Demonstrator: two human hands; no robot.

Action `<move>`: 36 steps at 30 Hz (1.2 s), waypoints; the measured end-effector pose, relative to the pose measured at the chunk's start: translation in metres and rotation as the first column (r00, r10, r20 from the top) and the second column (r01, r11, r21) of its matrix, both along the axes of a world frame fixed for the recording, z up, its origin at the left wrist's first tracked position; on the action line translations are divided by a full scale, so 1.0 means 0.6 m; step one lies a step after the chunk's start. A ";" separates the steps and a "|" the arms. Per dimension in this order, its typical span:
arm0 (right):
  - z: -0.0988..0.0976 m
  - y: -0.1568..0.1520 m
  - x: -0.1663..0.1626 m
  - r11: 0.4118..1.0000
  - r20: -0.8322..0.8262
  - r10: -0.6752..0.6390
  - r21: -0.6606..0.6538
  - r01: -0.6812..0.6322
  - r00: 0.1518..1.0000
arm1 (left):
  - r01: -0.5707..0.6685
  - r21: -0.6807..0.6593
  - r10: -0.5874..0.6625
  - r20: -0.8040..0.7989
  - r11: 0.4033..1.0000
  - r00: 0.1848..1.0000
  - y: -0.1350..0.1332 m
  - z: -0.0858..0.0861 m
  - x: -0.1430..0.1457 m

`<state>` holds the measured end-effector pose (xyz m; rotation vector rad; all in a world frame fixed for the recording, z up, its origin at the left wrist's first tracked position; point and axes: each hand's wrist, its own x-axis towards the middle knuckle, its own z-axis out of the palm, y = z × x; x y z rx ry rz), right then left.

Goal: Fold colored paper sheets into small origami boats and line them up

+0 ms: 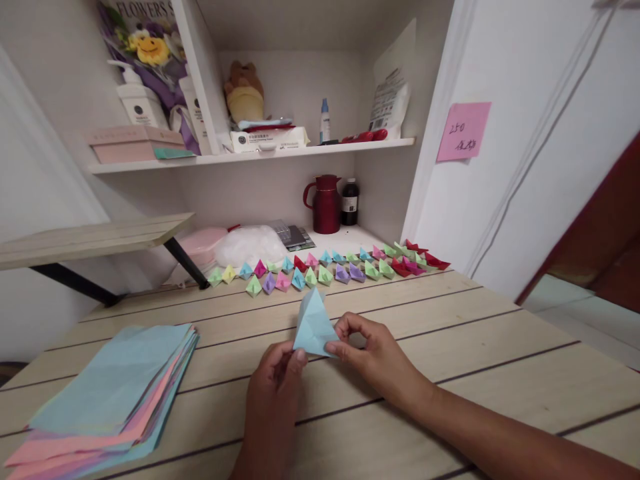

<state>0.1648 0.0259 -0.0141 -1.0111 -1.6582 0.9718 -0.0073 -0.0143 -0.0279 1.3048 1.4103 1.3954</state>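
Note:
A light blue sheet of paper (316,327), folded into a pointed triangular shape, is held up between both hands just above the table. My left hand (279,373) pinches its lower left corner between thumb and fingers. At the lower right corner, the thumb and index finger of my right hand (367,347) grip the paper. Behind it stand rows of small folded paper boats (325,275) in green, blue, pink, purple, yellow and red. To the left lies a loose stack of coloured paper sheets (113,380), light blue on top.
The slatted wooden table (430,427) reaches back to a white shelf unit (255,157). A raised wooden stand (95,239) with black legs is at the left. Behind the boats are a plastic bag (250,245), a red jug (326,205) and a dark bottle (350,202).

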 end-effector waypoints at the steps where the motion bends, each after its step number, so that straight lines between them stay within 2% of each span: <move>1: 0.001 -0.001 0.000 1.000 0.019 -0.002 0.019 0.002 1.000 | 0.015 -0.010 -0.015 -0.046 1.000 0.999 -0.002 0.002 -0.001; 4: 0.002 -0.003 0.001 0.998 0.059 -0.010 0.060 0.007 0.998 | 0.057 -0.026 -0.060 -0.147 0.998 0.987 -0.005 0.001 0.002; 6: 0.001 -0.002 0.003 0.997 0.056 -0.013 0.071 0.008 0.998 | 0.079 -0.029 -0.082 -0.127 0.996 0.989 -0.004 -0.004 0.007; 9: -0.001 0.000 0.004 0.996 0.039 -0.027 0.083 0.024 0.999 | -0.067 0.058 0.066 0.024 0.996 0.998 0.003 -0.011 0.011; 11: -0.002 0.001 0.004 0.995 0.043 -0.040 0.095 0.036 0.998 | -0.199 0.132 0.186 0.105 0.971 0.977 0.007 -0.012 0.009; 12: -0.003 0.001 0.004 0.994 0.055 -0.046 0.105 0.040 0.997 | -0.221 0.152 0.204 0.118 0.963 0.972 0.008 -0.010 0.007; 17: 0.000 -0.007 0.003 0.977 0.171 -0.063 0.211 0.026 0.983 | -0.023 0.070 0.026 -0.048 0.997 0.999 -0.006 0.010 0.002; 19: 0.003 -0.010 0.003 0.970 0.185 -0.062 0.242 0.016 0.981 | -0.035 0.045 0.039 -0.083 0.998 0.996 -0.013 0.016 0.005; 21: 0.008 -0.014 0.005 0.972 0.162 -0.042 0.237 0.003 0.986 | -0.084 0.020 0.085 -0.050 0.996 0.995 -0.015 0.018 0.008; 24: 0.018 -0.018 0.012 0.987 0.030 0.040 0.153 -0.044 0.999 | -0.083 -0.069 0.088 0.070 0.994 0.994 -0.004 0.011 0.006; 29: 0.027 -0.015 0.024 0.996 -0.251 0.078 -0.019 -0.086 0.965 | 0.044 -0.141 0.006 0.334 0.989 0.942 0.023 -0.001 -0.010; 31: 0.023 -0.013 0.022 0.980 -0.304 0.108 -0.128 -0.153 0.946 | 0.052 -0.139 -0.005 0.321 0.989 0.947 0.024 -0.001 -0.011; 36: 0.003 -0.014 0.000 0.868 -0.426 0.184 -0.353 -0.350 0.886 | 0.098 -0.107 -0.092 0.060 0.989 0.994 0.008 0.007 0.004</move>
